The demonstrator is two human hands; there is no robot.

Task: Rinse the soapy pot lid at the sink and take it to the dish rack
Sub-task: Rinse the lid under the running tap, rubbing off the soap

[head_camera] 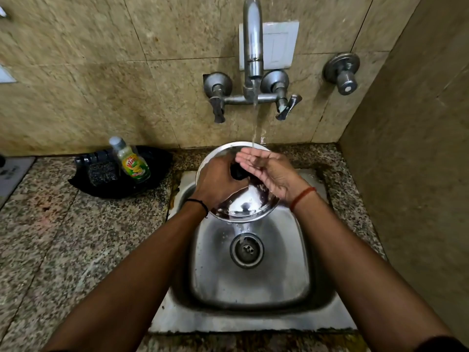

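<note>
Pot lid under both hands, left hand on its knob.

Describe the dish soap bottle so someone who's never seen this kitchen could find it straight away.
Start at the steel sink; on the granite counter to its left sits a black tray. The dish soap bottle stands in it, clear with a green-yellow label, unlike the dark scrubber beside it.
</note>
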